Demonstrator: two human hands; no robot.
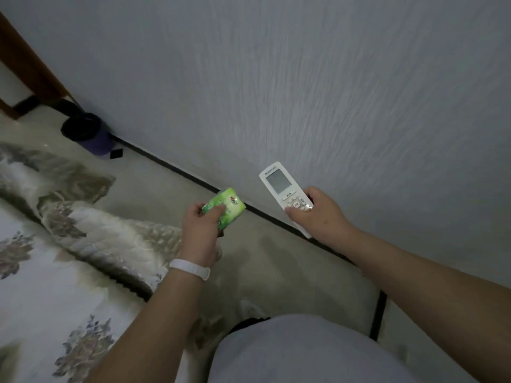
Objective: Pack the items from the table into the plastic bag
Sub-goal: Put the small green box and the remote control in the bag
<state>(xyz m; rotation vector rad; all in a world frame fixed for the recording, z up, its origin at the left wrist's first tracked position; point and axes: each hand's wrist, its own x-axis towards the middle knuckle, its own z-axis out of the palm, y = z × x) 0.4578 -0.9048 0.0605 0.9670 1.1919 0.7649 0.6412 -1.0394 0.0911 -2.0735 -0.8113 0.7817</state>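
My left hand [200, 230], with a white band on its wrist, grips a small green tissue pack [231, 204] held in the air above the floor. My right hand [320, 214] holds a white remote control [279, 183] with a grey screen, its top end pointing up toward the wall. The two hands are side by side, a short way apart. No plastic bag and no table are in view.
A grey textured wall [304, 78] with a dark skirting line fills the upper right. A bed with a floral cover [55, 272] lies at left. A dark round bin [88, 134] stands by the wall near a brown door frame [25, 64].
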